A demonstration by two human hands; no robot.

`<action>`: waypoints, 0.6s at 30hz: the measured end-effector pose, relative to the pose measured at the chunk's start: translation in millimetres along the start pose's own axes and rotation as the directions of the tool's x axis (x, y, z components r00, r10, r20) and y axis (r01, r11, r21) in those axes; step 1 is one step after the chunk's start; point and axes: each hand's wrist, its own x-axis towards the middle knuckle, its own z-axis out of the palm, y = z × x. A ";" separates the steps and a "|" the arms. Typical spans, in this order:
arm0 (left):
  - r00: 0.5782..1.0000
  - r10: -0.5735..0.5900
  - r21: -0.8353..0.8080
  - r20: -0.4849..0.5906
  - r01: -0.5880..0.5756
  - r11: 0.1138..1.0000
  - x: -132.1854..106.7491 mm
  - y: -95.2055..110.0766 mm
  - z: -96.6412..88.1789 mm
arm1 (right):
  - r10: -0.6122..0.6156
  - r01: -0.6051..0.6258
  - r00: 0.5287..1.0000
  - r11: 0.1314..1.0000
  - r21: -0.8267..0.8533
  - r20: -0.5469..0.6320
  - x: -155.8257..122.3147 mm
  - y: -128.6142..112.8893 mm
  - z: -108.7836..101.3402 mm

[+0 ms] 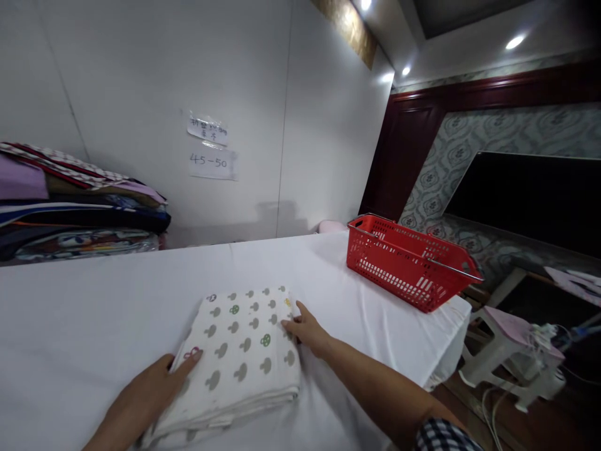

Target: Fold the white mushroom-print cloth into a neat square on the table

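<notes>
A folded white cloth (248,351) printed with grey mushrooms and a few coloured ones lies in front of me, its layers stacked along the near edge. My left hand (164,382) grips its left side, with the thumb on top and the other fingers mostly hidden at the edge. On the opposite side, my right hand (307,329) holds the right edge, thumb over the print and index finger pointing along the border. The cloth rests on the white-covered table (113,313).
A red plastic basket (404,263) with metal handles stands at the table's right end. Folded textiles (79,207) are piled at the far left. Paper signs (213,164) hang on the white wall. A pink-topped stool (516,344) with cables stands right of the table.
</notes>
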 end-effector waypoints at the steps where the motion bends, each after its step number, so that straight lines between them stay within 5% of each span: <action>1: 0.999 -0.012 -0.018 0.041 0.013 1.000 -2.5 2.4 -0.6 | 0.018 -0.018 1.000 1.000 0.023 0.026 -9.9 1.4 0.3; 6: 0.985 -0.066 -0.043 0.162 0.074 0.996 -22.5 16.8 -3.2 | -0.075 0.063 0.990 0.993 0.102 0.115 -18.0 -0.1 3.9; 10: 0.988 -0.015 -0.068 0.157 0.026 0.997 -45.0 29.0 -2.2 | -0.115 0.114 0.993 0.983 -0.143 0.001 -0.1 -7.0 0.4; 14: 0.995 0.004 -0.047 0.098 0.000 0.999 -62.7 35.3 -2.5 | -0.087 0.098 0.995 0.951 -0.293 0.051 0.0 -8.0 -8.6; 18: 0.996 0.009 -0.003 -0.092 -0.009 1.000 -77.6 35.2 -3.2 | -0.381 0.363 0.921 0.755 -0.545 0.085 -21.9 -4.3 -24.4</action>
